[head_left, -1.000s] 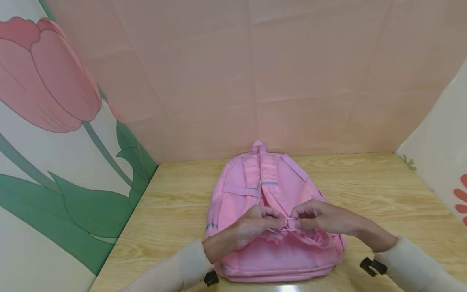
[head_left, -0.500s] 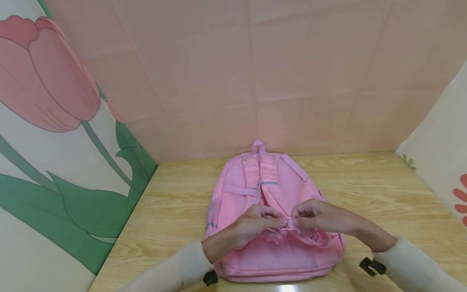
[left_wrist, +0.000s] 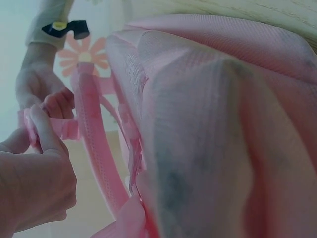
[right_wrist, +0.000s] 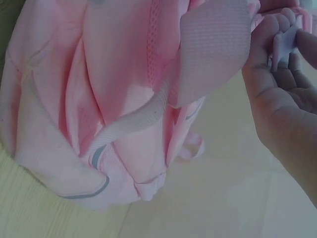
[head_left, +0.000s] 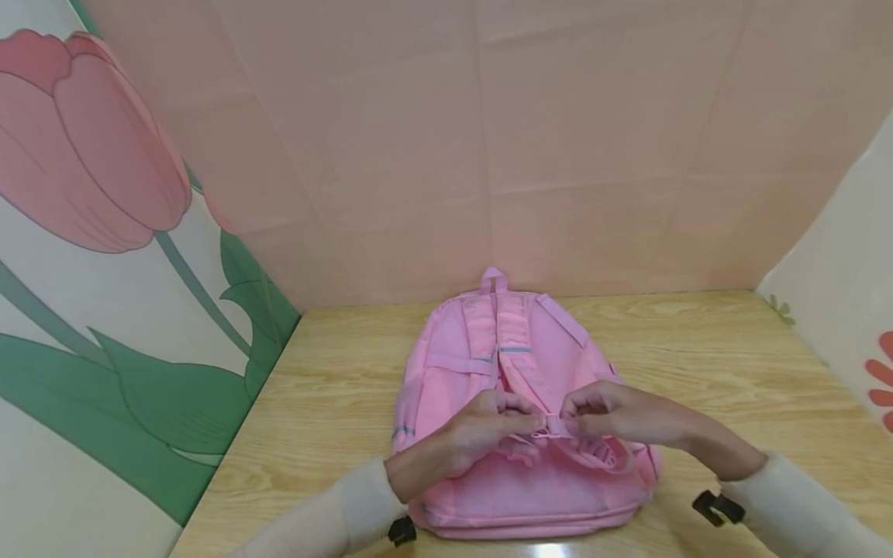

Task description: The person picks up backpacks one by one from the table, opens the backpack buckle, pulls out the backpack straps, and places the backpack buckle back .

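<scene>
A pink backpack (head_left: 446, 387) lies on the table with its shoulder-strap side up. Over its lower half, my left hand (head_left: 481, 430) pinches a small pink buckle (head_left: 554, 425) between thumb and fingers. My right hand (head_left: 617, 415) pinches the strap at the buckle's other side, close to the left fingertips. In the left wrist view, the left hand (left_wrist: 39, 186) holds the buckle (left_wrist: 31, 130), with pink webbing running off beside it. The right wrist view shows the right hand (right_wrist: 282, 94) holding a flat pale strap piece (right_wrist: 285, 45). Fingers partly hide the buckle's exact form.
The wooden table (head_left: 335, 403) stretches out on both sides of the backpack. A plain pinkish wall covering (head_left: 488, 155) stands behind it. A tulip-painted panel (head_left: 105, 155) borders the left, and a white panel with a red flower (head_left: 886, 380) the right.
The right hand has shifted slightly to the right, and the buckle between the hands is turned a little. The left hand and the backpack stay nearly still.
</scene>
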{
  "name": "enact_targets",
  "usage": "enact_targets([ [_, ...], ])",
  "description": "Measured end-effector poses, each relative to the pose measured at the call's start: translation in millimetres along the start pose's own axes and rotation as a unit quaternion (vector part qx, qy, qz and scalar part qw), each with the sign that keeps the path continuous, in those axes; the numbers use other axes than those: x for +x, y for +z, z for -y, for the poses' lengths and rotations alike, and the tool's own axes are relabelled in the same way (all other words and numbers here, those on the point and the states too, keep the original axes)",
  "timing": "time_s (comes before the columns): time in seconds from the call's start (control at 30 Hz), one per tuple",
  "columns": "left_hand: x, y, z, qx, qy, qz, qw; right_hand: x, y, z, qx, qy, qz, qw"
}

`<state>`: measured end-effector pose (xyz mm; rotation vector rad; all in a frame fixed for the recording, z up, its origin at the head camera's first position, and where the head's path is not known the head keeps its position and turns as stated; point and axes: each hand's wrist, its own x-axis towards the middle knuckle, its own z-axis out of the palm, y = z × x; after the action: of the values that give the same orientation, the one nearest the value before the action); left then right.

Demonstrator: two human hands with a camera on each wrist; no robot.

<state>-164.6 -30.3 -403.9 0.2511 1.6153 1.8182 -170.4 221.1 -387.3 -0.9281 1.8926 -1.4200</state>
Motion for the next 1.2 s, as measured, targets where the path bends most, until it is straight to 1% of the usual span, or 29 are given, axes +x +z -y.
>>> enact_targets([
  [0.2, -1.1, 1.5, 1.4, 0.007, 0.018, 0.002, 0.9998, 1.4, 2.8, -4.4, 0.006, -0.034, 0.011, 0.9993],
  [0.33, -0.7, 2.0, 2.7, 0.011, 0.018, -0.002, 0.9998, 3.8, 3.4, -7.0, 0.010, -0.048, 0.019, 0.9986],
  [0.43, 0.4, 1.9, 3.7, 0.013, 0.015, -0.003, 0.9998, 5.1, 3.7, -7.3, 0.006, -0.051, 0.019, 0.9985],
  [0.77, 3.1, 1.9, 7.0, 0.015, 0.021, 0.000, 0.9997, 6.0, 4.9, -6.0, -0.024, -0.043, 0.005, 0.9988],
  [0.87, 2.9, 1.9, 6.9, 0.013, 0.020, 0.001, 0.9997, 4.7, 5.0, -5.0, -0.032, -0.033, -0.004, 0.9989],
  [1.03, 1.5, 1.2, 6.3, 0.003, 0.021, -0.002, 0.9998, 2.9, 5.0, -3.8, -0.031, -0.004, -0.021, 0.9993],
  [1.13, 0.3, 0.8, 5.7, 0.003, 0.022, -0.002, 0.9998, 2.2, 4.2, -3.7, -0.029, 0.004, -0.024, 0.9993],
  [1.2, -0.3, 0.8, 5.2, 0.005, 0.022, -0.002, 0.9997, 1.5, 3.3, -3.6, -0.026, 0.006, -0.019, 0.9995],
])
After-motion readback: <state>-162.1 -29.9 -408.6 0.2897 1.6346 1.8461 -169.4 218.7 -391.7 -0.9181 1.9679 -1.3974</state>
